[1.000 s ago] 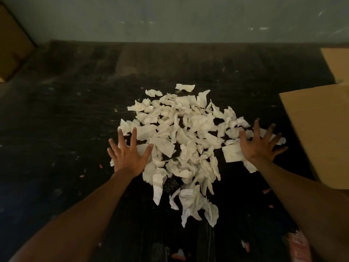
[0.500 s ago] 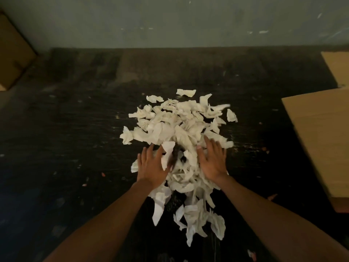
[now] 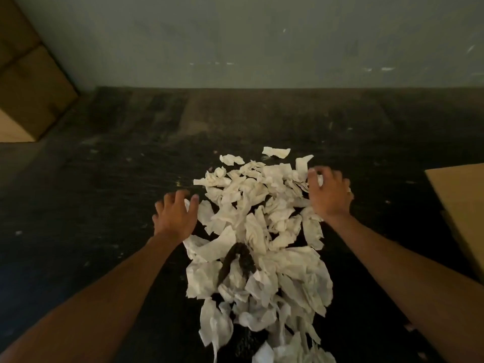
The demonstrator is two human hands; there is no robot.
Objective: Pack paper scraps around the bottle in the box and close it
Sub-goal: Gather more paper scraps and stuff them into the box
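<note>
Two cupped hands, left hand (image 3: 175, 217), right hand (image 3: 329, 195), crumpled white paper scraps (image 3: 258, 231)

I had only the head view, which looked forward and steeply down from above the paper scraps (image 3: 258, 231). It sat close, the wall (image 3: 248, 40) beyond them.

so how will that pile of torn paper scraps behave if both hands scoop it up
The paper scraps look thin and crumpled, so probably light and floppy. They lie loose, so some will likely spill between the left hand and right hand. Breakage seems unlikely.
</note>
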